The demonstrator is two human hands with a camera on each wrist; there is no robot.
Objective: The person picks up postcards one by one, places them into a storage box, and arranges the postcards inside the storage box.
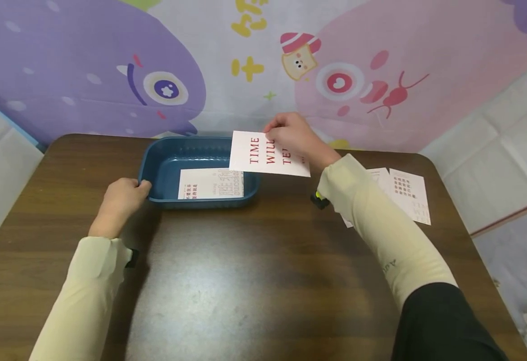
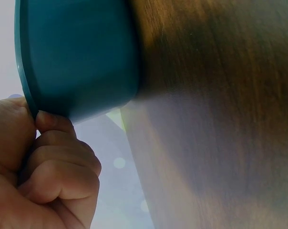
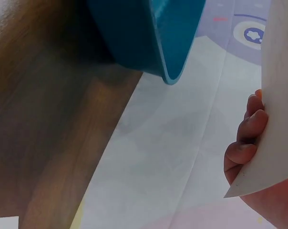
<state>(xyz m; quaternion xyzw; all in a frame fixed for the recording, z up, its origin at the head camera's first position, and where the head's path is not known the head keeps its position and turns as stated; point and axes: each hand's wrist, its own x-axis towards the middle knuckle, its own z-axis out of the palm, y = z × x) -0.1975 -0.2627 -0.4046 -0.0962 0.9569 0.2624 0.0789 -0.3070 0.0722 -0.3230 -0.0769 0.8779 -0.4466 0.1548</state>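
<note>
A dark blue-green rectangular basin [image 1: 200, 203] stands near the table's back edge. My left hand [image 1: 121, 200] pinches its left rim between thumb and curled fingers, as the left wrist view shows with the basin wall [image 2: 82, 57]. Inside the basin lies a printed card [image 1: 205, 184] with grey and dark lettering. My right hand [image 1: 297, 138] pinches a white card [image 1: 245, 153] with red words beginning "TIME" by its far edge, above the basin's right end. In the right wrist view, the fingers [image 3: 249, 129] are partly covered by the card's pale back [image 3: 282, 119].
Two more printed cards lie on the table's right side; the outer card [image 1: 410, 195] shows plainly, the other is partly behind the right sleeve [image 1: 371, 215]. A cartoon-print cloth [image 1: 245, 95] hangs behind the brown wooden table [image 1: 254, 281].
</note>
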